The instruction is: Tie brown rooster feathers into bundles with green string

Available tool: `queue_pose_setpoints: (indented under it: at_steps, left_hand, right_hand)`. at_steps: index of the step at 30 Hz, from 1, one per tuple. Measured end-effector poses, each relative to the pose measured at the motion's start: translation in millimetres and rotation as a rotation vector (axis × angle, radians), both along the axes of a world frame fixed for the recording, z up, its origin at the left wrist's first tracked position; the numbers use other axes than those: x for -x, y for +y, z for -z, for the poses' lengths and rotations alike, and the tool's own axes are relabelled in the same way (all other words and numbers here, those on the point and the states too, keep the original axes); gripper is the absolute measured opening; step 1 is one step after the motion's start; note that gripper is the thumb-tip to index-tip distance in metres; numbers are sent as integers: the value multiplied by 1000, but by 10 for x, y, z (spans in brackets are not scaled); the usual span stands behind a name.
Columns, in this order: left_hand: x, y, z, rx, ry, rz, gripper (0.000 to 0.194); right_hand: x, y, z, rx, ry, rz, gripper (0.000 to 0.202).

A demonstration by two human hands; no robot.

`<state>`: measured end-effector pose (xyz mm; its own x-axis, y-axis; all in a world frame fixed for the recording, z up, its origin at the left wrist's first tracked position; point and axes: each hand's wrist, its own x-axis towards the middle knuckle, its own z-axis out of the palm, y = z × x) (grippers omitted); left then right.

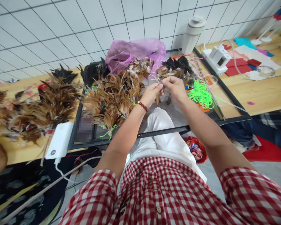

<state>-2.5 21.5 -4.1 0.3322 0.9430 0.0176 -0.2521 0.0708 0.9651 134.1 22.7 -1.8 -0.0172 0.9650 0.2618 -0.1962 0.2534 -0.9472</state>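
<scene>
My left hand (152, 93), with a beaded bracelet (142, 105) at its wrist, is closed in a pinch. My right hand (175, 89) is pinched too, its fingertips meeting the left ones above the black-framed tray (140, 135). What lies between the fingers is too small to make out; a brown feather tip shows just below them. A large heap of brown feathers (114, 97) lies to the left of my hands. Bright green cord (201, 93) is bundled on the right, beside black feathers (178, 64). Behind the hands rests a pink plastic bag (135, 51).
A white bottle (193, 34) stands at the tray's back corner, near a white power strip (215, 59). More feathers (53, 106) and a white power bank (59, 140) are on the left. A red basket (196, 150) sits below; red paper (237, 67) lies right.
</scene>
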Motion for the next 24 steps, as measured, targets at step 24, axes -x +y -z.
queue_pose_setpoints:
  at_steps: [24]
  left_hand:
    - [-5, -416, 52, 460, -336, 668, 38]
  right_hand:
    - [259, 532, -57, -276, -1496, -72, 36]
